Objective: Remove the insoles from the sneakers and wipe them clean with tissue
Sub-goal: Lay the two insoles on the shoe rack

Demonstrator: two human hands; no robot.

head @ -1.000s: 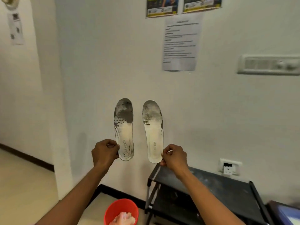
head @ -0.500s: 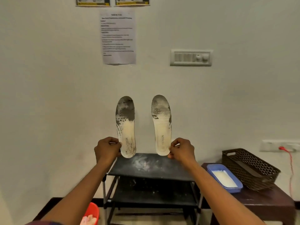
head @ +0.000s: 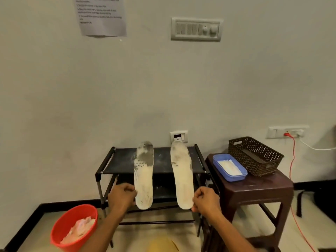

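the left hand (head: 122,197) pinched the heel edge of the left insole (head: 143,175), and the right hand (head: 205,200) pinched the heel of the right insole (head: 181,175); the hands were apart, each clamped on its own insole. both insoles pointed toes toward twelve o'clock, side by side without touching, in front of the black rack (head: 120,162) (grey grime covered their toe ends). a red bucket (head: 76,215) holding crumpled tissue (head: 80,230) sat at eight o'clock from the hands. at three o'clock, a brown stool (head: 254,190) carried a blue tray (head: 234,178) and a woven basket (head: 263,166).
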